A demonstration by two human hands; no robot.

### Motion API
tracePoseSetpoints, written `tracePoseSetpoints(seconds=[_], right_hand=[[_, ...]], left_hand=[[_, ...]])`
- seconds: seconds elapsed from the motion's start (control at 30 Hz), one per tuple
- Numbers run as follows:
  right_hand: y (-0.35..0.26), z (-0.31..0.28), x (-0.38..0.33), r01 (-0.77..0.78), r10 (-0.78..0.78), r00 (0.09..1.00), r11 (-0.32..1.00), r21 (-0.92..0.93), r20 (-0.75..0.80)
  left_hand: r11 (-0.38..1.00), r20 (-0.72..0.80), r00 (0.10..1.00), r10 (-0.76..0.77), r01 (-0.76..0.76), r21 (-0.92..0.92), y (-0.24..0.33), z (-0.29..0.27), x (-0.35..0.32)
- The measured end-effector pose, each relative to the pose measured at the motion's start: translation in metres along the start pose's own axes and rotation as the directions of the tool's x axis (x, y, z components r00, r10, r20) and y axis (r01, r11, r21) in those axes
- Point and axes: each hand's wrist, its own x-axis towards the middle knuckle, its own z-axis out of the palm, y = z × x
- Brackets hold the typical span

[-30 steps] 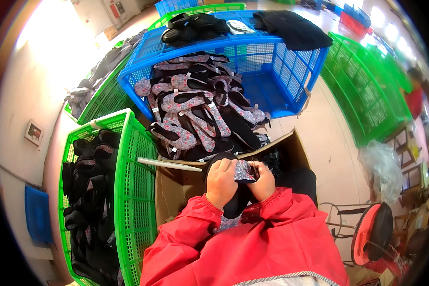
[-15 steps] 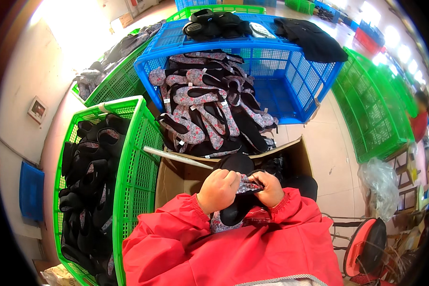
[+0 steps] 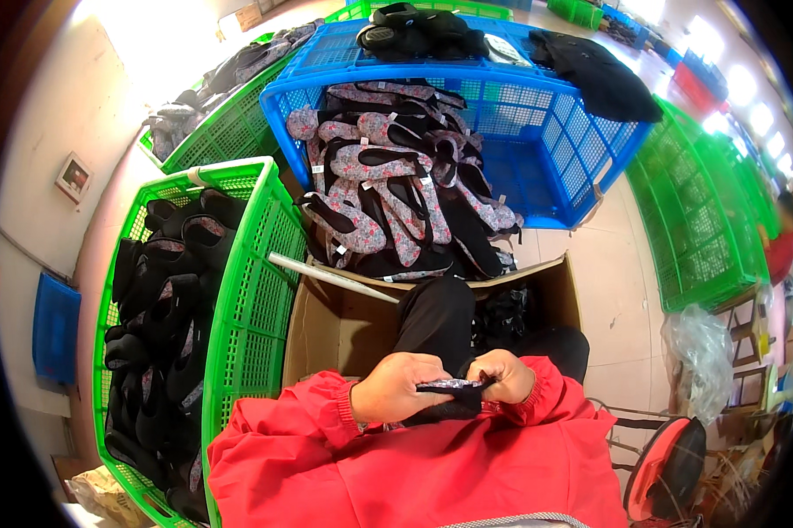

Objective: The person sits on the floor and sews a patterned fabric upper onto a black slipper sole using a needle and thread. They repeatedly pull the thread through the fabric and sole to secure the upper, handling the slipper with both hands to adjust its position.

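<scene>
Close in front of my body, both hands grip a floral-and-black fabric shoe upper [image 3: 454, 405]. My left hand [image 3: 398, 387] is closed on one end, and my right hand [image 3: 506, 377] pinches its edge on the other side. Much of the shoe upper is hidden behind my fingers and red sleeves. Beyond my knees, a heap of similar floral shoe uppers [image 3: 379, 163] with white tags fills the left part of a blue plastic crate [image 3: 515, 172] lying on its side. A green crate [image 3: 254, 308] on my left holds black shoe uppers [image 3: 172, 304].
An open cardboard box [image 3: 313, 330] stands before me, a pale rod [image 3: 330, 277] across its corner. Black shoes [image 3: 423, 40] and dark cloth [image 3: 594, 70] lie atop the blue crate. Green crates [image 3: 696, 211] and a plastic bag [image 3: 700, 356] are at right, another person [image 3: 782, 246] beyond.
Both hands have come down and nearer my body with the shoe upper. It was tilted up, showing more floral fabric; now it is held flatter, and my black-clad knee shows beyond.
</scene>
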Motion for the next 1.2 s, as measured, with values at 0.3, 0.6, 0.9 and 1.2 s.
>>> tracePoseSetpoints(seconds=[0.3,0.6,0.9,1.2], right_hand=[[0.02,0.011,0.0,-0.043,0.094,0.976,0.968,0.249,-0.198],[0.039,0.009,0.019,-0.044,0.135,0.936,0.961,0.273,-0.326],[0.038,-0.008,0.035,-0.169,0.215,0.971,0.926,0.337,-0.103],[0.073,-0.016,0.014,-0.095,0.183,0.97,0.89,0.445,-0.16]], left_hand=[[0.72,0.311,0.85,-0.425,0.526,-0.453,0.014,0.004,0.001],[0.548,0.501,0.789,-0.356,0.61,-0.573,-0.027,0.009,-0.007],[0.463,0.604,0.772,-0.198,0.617,-0.637,-0.019,0.004,-0.004],[-0.077,0.244,0.942,-0.232,0.232,-0.97,-0.046,0.05,-0.015]])
